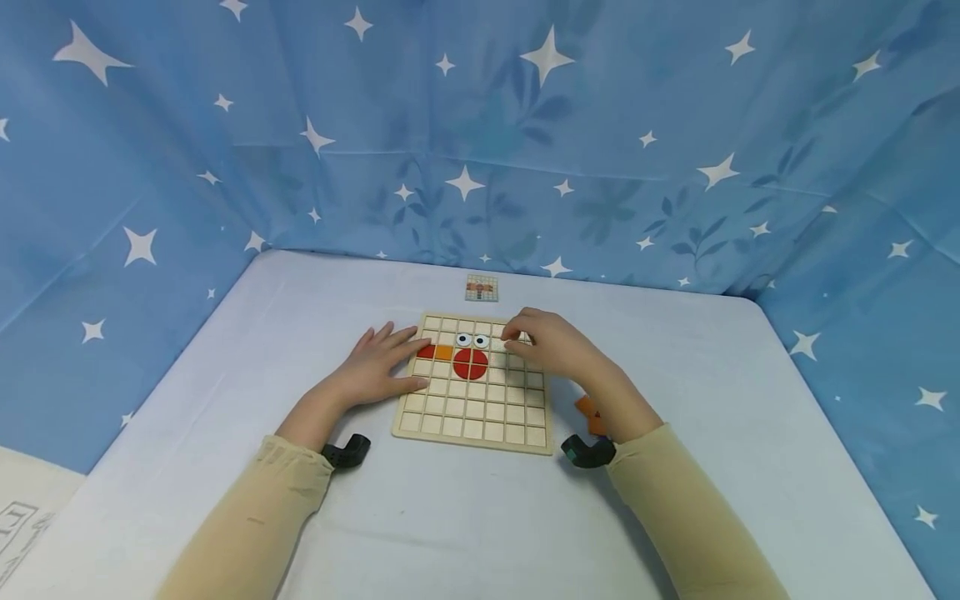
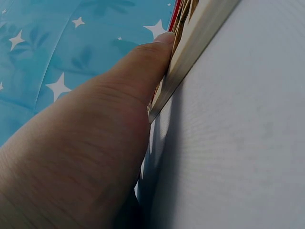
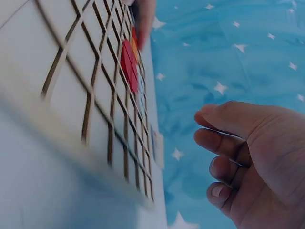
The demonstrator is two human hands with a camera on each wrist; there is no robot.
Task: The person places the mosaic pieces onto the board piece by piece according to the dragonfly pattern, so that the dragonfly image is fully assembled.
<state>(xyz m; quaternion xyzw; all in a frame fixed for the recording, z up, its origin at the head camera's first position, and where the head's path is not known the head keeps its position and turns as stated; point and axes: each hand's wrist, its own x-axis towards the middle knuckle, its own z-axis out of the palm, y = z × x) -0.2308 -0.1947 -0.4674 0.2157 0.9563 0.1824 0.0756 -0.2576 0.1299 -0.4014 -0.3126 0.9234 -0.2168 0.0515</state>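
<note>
While left hand (image 1: 378,369) lies flat, fingers straight, on grid board (image 1: 474,417) left edge, right hand (image 1: 546,343) hovers curled at upper right; grip contents unclear. Board cells hold red circle (image 1: 471,363), two eyes (image 1: 472,340), orange square (image 1: 444,352).

The backdrop cloth (image 1: 480,125) is sky blue with white four-point stars and faint darker-blue leaf prints all over. The tabletop (image 1: 712,400) is plain pale blue-white. The puzzle board (image 1: 474,408) is light natural wood, gridded into squares. On it sit a red circle (image 1: 471,363) split in quarters, an orange square (image 1: 444,352), and two white eyes (image 1: 472,340) with black pupils. The sleeves (image 1: 675,508) are beige. The little card (image 1: 482,287) is tan with an orange-red pattern.
</note>
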